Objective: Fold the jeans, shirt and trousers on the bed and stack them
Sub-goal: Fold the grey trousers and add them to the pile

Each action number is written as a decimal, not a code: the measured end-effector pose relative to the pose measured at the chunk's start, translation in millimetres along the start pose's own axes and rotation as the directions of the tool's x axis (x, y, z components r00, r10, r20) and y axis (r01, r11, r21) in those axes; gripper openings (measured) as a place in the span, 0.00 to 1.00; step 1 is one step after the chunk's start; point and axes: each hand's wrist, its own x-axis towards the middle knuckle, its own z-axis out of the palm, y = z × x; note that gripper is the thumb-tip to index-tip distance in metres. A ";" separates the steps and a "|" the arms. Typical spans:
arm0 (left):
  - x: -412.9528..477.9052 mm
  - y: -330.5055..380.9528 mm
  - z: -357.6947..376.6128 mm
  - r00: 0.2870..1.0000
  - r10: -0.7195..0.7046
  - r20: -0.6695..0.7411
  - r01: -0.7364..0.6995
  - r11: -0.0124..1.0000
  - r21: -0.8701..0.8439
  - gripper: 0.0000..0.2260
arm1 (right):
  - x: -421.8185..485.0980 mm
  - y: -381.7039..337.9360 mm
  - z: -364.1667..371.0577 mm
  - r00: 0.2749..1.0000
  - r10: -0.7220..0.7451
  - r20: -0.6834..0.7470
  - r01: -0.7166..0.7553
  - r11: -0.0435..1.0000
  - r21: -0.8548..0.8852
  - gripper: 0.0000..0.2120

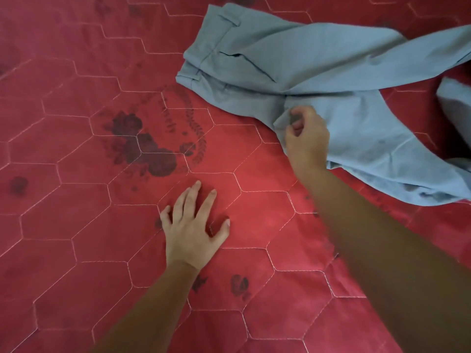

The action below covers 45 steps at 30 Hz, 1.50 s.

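Head view: the grey-blue trousers (318,72) lie crumpled and unfolded at the upper right of the red quilted bedspread (76,225). The right hand (305,138) pinches a fold near their crotch seam, apparently to drag them flat. The left hand (193,225) rests spread and empty on the quilt, likely bracing.

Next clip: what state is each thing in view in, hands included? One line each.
trousers: unfolded, rumpled, lying on the bedspread, legs trailing right.
right hand: pinches the trousers' fabric near the crotch.
left hand: flat on the bedspread, fingers spread, holding nothing.
bedspread: spread out, mostly smooth.
blue cloth: cut off at the right edge; cannot tell if it belongs to the trousers.
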 end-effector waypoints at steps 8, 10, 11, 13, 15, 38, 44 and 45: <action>1.1 -1.6 0.8 1.000 0.005 -0.006 -0.005 0.999 -0.035 0.27 | -26.4 -0.3 -13.7 0.965 0.255 0.056 -0.261 0.930 0.259 0.06; 1.9 -1.5 -0.7 1.000 0.010 0.016 -0.009 0.999 -0.043 0.28 | -44.6 1.2 -23.8 0.953 0.285 0.099 -0.302 0.914 0.272 0.07; 3.2 -1.7 -2.1 0.999 0.012 0.030 -0.010 0.999 -0.052 0.28 | -54.9 2.3 -29.3 0.946 0.300 0.119 -0.322 0.907 0.272 0.08; 3.7 -2.1 -7.9 0.998 0.020 0.067 -0.015 0.997 -0.075 0.29 | -79.5 3.8 -40.1 0.934 0.321 0.156 -0.352 0.898 0.264 0.09; -3.5 -3.4 -15.9 0.996 0.039 0.076 -0.028 0.989 -0.146 0.29 | -107.4 6.8 -47.3 0.926 0.329 0.185 -0.368 0.896 0.247 0.09; -323.8 -183.3 -132.1 0.852 -0.522 0.035 0.441 0.680 -0.586 0.15 | -534.9 -113.1 33.9 0.662 0.302 0.686 -0.603 0.759 0.248 0.08; -305.6 -188.7 -132.5 0.825 -0.553 0.118 0.507 0.629 -0.589 0.15 | -484.6 -111.0 19.2 0.826 0.105 0.553 -0.274 0.934 0.231 0.11; -293.3 -185.9 -132.8 0.826 -0.549 0.129 0.510 0.630 -0.587 0.16 | -464.4 -110.3 17.7 0.854 0.055 0.517 -0.202 0.951 0.233 0.11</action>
